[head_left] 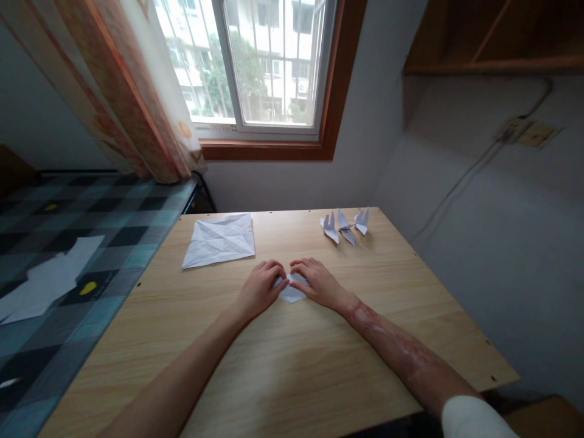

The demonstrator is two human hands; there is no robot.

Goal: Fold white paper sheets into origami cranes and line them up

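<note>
A small, pointed, folded piece of white paper (292, 294) lies near the middle of a pale, wood-grained rectangular table (292, 359), its visible corner directed toward the table's near edge. The left hand (264, 283) and right hand (319, 283) are close together but not touching, each with thumb and curled fingers closed on one side of the paper; how firmly they grip cannot be told, as the fingers hide much of it. At the table's far left lies a creased, four-sided sheet of white paper (221, 240); at its far right stand three small, winged figures of folded white paper (345, 230). The step in hand appears to be the working of a fold. To do it well, both sides should be kept level against the table, edges and points matched before pressing, and the crease run outward from its middle with even thumb pressure, lest the layers slip or skew.
</note>
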